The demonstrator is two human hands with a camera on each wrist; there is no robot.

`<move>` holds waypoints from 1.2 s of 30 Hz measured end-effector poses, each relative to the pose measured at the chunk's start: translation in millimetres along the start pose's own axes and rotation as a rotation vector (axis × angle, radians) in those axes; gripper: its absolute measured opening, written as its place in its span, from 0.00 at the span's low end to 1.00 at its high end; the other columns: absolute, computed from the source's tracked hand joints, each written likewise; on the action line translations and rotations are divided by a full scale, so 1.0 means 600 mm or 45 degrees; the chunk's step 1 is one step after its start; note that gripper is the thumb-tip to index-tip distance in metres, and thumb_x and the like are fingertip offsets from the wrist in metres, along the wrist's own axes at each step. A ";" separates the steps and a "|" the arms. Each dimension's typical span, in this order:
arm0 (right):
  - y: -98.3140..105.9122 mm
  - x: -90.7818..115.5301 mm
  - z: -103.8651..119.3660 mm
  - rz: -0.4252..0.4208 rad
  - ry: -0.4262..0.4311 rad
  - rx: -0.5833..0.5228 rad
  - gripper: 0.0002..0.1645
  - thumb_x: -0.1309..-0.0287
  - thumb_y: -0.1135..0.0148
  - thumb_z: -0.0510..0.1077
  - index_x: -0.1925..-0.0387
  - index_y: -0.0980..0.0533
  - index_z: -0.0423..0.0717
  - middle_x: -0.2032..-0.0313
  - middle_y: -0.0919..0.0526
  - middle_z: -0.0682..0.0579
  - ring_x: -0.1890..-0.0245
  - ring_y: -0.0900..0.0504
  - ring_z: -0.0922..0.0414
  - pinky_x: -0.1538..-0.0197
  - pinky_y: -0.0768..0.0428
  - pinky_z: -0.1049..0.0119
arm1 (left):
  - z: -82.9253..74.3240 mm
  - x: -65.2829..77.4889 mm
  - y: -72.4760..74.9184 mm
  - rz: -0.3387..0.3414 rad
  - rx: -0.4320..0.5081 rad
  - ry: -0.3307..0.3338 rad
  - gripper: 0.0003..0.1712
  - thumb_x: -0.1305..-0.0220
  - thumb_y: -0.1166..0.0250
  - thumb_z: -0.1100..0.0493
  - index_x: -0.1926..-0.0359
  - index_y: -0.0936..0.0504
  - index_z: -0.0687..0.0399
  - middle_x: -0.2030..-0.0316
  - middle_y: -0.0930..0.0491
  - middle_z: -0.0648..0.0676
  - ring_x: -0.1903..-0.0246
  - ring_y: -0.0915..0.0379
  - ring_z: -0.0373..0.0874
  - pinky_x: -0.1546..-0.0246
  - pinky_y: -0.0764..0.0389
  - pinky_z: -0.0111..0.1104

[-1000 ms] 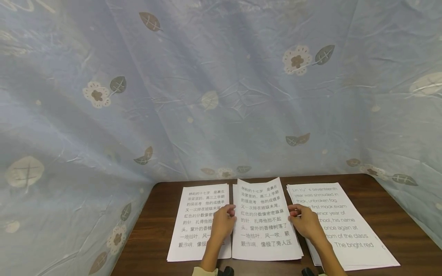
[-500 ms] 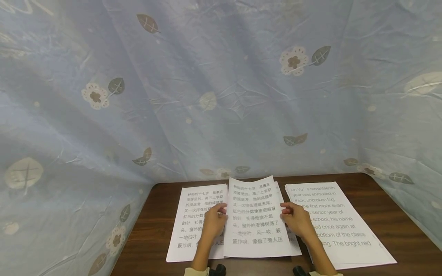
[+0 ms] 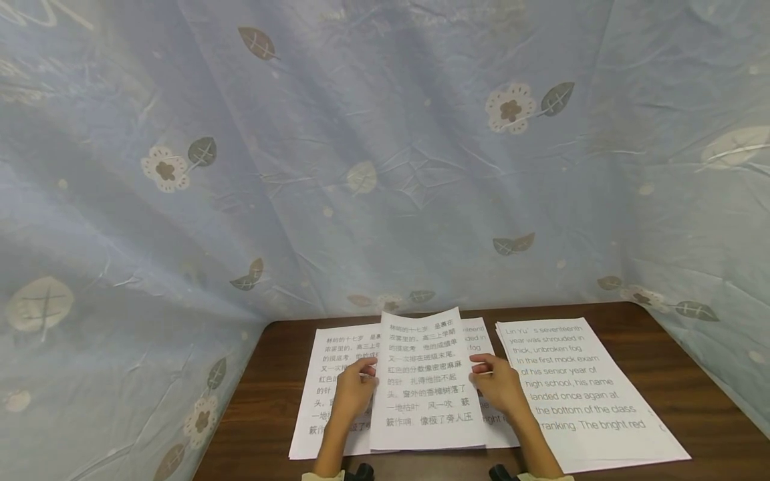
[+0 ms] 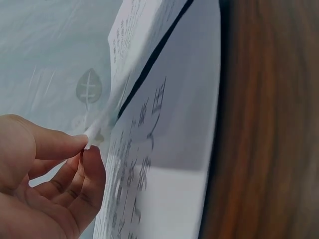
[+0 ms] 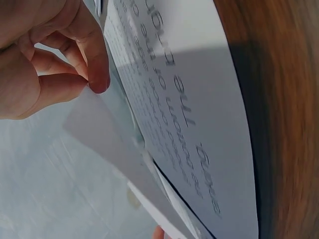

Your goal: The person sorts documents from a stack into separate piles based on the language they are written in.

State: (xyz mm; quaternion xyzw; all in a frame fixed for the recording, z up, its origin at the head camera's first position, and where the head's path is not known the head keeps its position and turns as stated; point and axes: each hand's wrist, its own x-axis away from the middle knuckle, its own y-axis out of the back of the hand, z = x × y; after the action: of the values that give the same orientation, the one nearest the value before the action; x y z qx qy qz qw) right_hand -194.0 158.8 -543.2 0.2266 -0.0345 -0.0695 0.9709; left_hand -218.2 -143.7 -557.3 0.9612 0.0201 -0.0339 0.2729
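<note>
Between both hands a sheet of paper [image 3: 424, 384] printed with Chinese text is held above the table, its top edge curving up. My left hand [image 3: 355, 389] pinches its left edge between thumb and fingers, as the left wrist view shows with the paper edge [image 4: 94, 132] at the fingertips. On the opposite edge my right hand [image 3: 499, 385] pinches it too; the paper's underside [image 5: 122, 137] slants away from those fingers. Below, the sheet overlaps a left stack [image 3: 308, 417] of Chinese pages and a middle page [image 3: 500, 431] in English, covering parts of both.
A stack of English pages [image 3: 592, 401] lies on the right, slightly fanned. The dark wooden table [image 3: 246, 414] shows around the papers. Behind and beside it hangs a pale blue curtain [image 3: 385, 254] with leaf and flower prints.
Both hands have carried the Chinese sheet leftward, from over the middle pile to partly over the left stack. English text on the middle pile has come into view.
</note>
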 end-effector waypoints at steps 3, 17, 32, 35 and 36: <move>-0.012 0.000 0.003 -0.012 0.005 -0.002 0.24 0.35 0.33 0.34 0.38 0.19 0.35 0.55 0.13 0.43 0.66 0.13 0.58 0.66 0.13 0.64 | 0.006 -0.001 0.011 -0.001 -0.001 -0.002 0.24 0.32 0.35 0.70 0.36 0.17 0.63 0.55 0.14 0.57 0.67 0.19 0.40 0.70 0.18 0.27; -0.058 0.001 0.025 0.012 0.019 -0.072 0.23 0.36 0.34 0.33 0.39 0.19 0.33 0.55 0.14 0.42 0.63 0.12 0.56 0.64 0.11 0.64 | 0.036 -0.004 0.055 -0.016 -0.036 0.011 0.24 0.33 0.35 0.70 0.36 0.17 0.63 0.53 0.15 0.58 0.66 0.19 0.41 0.70 0.18 0.29; -0.106 0.003 0.042 0.044 0.019 -0.138 0.24 0.36 0.34 0.33 0.39 0.19 0.34 0.55 0.15 0.43 0.64 0.13 0.56 0.63 0.11 0.63 | 0.070 -0.006 0.092 -0.077 -0.079 0.000 0.23 0.35 0.33 0.72 0.39 0.15 0.63 0.56 0.14 0.58 0.65 0.18 0.43 0.66 0.20 0.28; -0.115 0.003 0.045 0.047 0.025 -0.150 0.24 0.37 0.34 0.33 0.39 0.19 0.33 0.56 0.14 0.43 0.64 0.13 0.56 0.63 0.11 0.63 | 0.072 -0.007 0.101 -0.079 -0.088 -0.011 0.23 0.36 0.33 0.73 0.39 0.15 0.64 0.56 0.14 0.58 0.64 0.18 0.43 0.66 0.20 0.29; -0.118 0.003 0.047 0.049 0.028 -0.155 0.24 0.37 0.34 0.33 0.39 0.19 0.33 0.56 0.14 0.44 0.64 0.13 0.56 0.63 0.11 0.62 | 0.073 -0.007 0.105 -0.082 -0.094 -0.015 0.23 0.36 0.33 0.73 0.39 0.15 0.65 0.57 0.14 0.59 0.64 0.18 0.44 0.66 0.20 0.30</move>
State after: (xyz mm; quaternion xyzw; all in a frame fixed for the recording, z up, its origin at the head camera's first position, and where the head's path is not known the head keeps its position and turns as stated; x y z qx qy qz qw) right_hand -203.4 83.5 -549.4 0.1672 -0.0240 -0.0504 0.9843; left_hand -221.2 -220.3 -561.3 0.9492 0.0506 -0.0475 0.3071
